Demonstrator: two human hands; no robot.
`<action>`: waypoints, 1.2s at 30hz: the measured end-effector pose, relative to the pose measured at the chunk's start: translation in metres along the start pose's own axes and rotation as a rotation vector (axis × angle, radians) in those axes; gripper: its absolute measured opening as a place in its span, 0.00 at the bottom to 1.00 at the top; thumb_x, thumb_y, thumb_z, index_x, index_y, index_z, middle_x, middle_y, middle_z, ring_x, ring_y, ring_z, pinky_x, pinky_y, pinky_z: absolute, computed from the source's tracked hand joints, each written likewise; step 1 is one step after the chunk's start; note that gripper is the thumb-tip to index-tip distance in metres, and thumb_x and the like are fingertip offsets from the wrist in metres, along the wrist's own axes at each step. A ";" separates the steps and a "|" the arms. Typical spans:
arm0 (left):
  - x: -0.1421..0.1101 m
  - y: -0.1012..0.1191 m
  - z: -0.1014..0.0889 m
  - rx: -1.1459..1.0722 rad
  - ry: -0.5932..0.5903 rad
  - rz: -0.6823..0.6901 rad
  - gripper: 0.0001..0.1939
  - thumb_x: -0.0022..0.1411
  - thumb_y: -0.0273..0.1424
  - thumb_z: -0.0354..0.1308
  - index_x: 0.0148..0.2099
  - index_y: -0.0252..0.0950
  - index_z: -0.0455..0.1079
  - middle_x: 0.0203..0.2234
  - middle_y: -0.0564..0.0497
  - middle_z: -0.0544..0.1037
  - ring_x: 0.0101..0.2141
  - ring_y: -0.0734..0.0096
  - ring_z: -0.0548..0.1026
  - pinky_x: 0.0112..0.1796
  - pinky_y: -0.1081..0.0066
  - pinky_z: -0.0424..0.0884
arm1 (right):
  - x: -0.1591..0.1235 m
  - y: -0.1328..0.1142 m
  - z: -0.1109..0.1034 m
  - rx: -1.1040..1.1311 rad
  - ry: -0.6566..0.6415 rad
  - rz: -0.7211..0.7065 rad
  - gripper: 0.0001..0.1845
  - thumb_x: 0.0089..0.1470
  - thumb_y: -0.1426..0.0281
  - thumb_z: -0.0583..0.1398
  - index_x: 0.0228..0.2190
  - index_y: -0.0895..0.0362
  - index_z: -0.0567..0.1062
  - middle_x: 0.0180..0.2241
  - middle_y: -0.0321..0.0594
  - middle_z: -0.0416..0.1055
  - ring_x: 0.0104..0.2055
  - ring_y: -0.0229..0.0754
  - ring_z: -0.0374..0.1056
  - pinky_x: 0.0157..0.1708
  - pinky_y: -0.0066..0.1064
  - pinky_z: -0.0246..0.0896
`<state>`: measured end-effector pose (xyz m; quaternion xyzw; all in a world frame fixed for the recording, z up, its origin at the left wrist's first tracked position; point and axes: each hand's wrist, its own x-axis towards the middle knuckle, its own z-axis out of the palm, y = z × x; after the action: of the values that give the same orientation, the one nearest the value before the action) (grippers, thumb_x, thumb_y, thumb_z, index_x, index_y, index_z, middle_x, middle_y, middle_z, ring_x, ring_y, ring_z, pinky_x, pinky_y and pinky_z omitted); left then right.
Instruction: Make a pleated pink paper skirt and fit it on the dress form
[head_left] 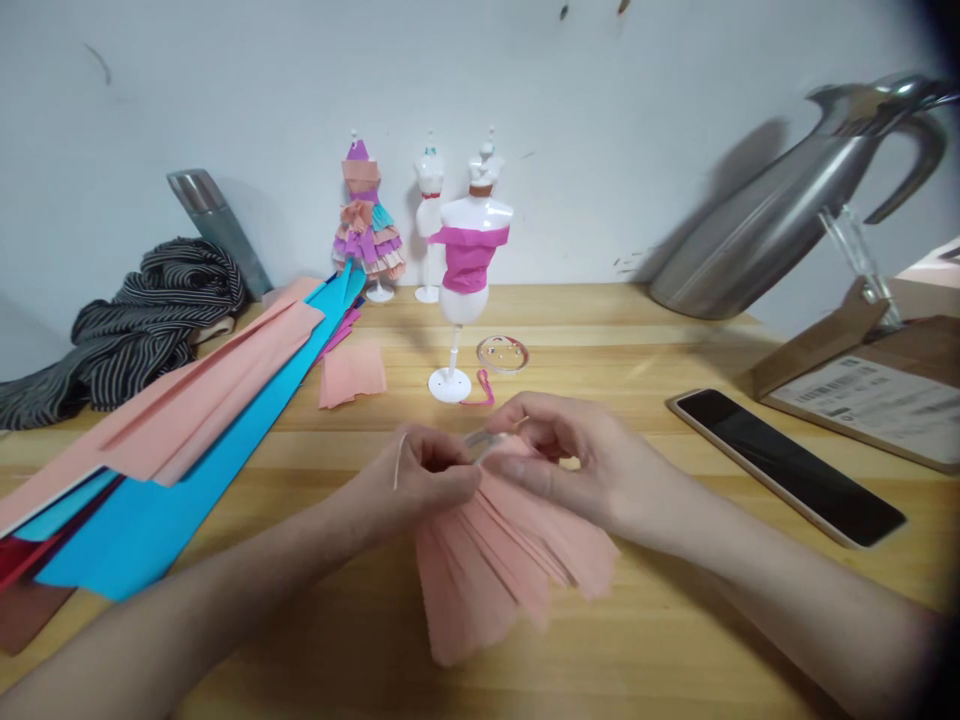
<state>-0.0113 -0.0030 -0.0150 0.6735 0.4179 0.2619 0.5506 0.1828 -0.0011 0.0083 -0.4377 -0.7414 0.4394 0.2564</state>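
Between my hands hangs a pleated piece of salmon-pink crepe paper [480,580], its gathered top pinched and its folds fanning out downward above the wooden table. My left hand [420,475] is closed at the upper left of the gathers. A thin pale thread [398,462] loops from its fingers. My right hand [570,460] grips the top edge of the paper between thumb and fingers. A pale, shiny strip [480,440] shows blurred between the fingertips; its kind cannot be made out. Behind stands a small white dress form [478,215] wrapped in magenta paper.
Left lie crepe paper sheets [217,395], a pink paper square [352,375] and striped cloth [165,300]. Behind are a dressed mannequin [367,220] and a bottle [217,220]. A clear ring [502,353] lies centrally. Right are a phone [787,465], cardboard box [870,390] and steel jug [780,200].
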 end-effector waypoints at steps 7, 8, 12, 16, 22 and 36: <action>-0.004 0.002 0.006 0.355 0.249 0.256 0.11 0.51 0.25 0.51 0.19 0.34 0.56 0.17 0.57 0.55 0.22 0.80 0.53 0.22 0.75 0.46 | -0.009 -0.009 -0.004 -0.104 0.112 -0.111 0.10 0.53 0.64 0.61 0.32 0.56 0.67 0.23 0.33 0.66 0.23 0.36 0.60 0.23 0.27 0.54; -0.004 0.001 0.006 0.376 0.275 0.272 0.12 0.51 0.25 0.51 0.18 0.34 0.55 0.16 0.57 0.55 0.21 0.80 0.54 0.21 0.75 0.46 | -0.010 -0.009 -0.002 -0.130 0.125 -0.114 0.09 0.53 0.64 0.61 0.32 0.55 0.67 0.23 0.33 0.66 0.24 0.36 0.61 0.23 0.27 0.54; -0.002 -0.002 0.004 0.437 0.314 0.356 0.13 0.51 0.24 0.51 0.18 0.34 0.53 0.16 0.57 0.55 0.21 0.80 0.55 0.21 0.76 0.48 | -0.010 -0.007 0.002 -0.210 0.141 -0.044 0.11 0.53 0.63 0.60 0.27 0.55 0.65 0.21 0.31 0.62 0.22 0.35 0.57 0.21 0.27 0.51; -0.002 -0.002 0.002 0.519 0.348 0.444 0.13 0.51 0.23 0.51 0.18 0.34 0.52 0.16 0.57 0.55 0.21 0.80 0.56 0.22 0.76 0.50 | -0.007 -0.006 0.003 -0.206 0.133 -0.031 0.13 0.53 0.64 0.59 0.22 0.55 0.63 0.19 0.31 0.59 0.22 0.35 0.55 0.21 0.27 0.49; 0.000 -0.004 0.001 0.530 0.379 0.438 0.11 0.51 0.23 0.51 0.18 0.34 0.57 0.15 0.57 0.57 0.20 0.80 0.56 0.22 0.76 0.51 | -0.013 -0.008 0.007 -0.232 0.094 -0.137 0.17 0.58 0.66 0.56 0.20 0.55 0.62 0.18 0.32 0.59 0.21 0.34 0.55 0.21 0.28 0.46; 0.001 -0.005 0.002 0.496 0.369 0.471 0.11 0.53 0.22 0.51 0.19 0.32 0.64 0.15 0.57 0.59 0.20 0.81 0.58 0.22 0.77 0.52 | -0.008 -0.008 0.005 -0.192 0.021 -0.094 0.16 0.57 0.68 0.55 0.19 0.55 0.64 0.17 0.32 0.61 0.21 0.35 0.58 0.22 0.28 0.48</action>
<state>-0.0107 -0.0035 -0.0205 0.8052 0.3945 0.3888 0.2117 0.1798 -0.0121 0.0127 -0.4295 -0.7972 0.3492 0.2412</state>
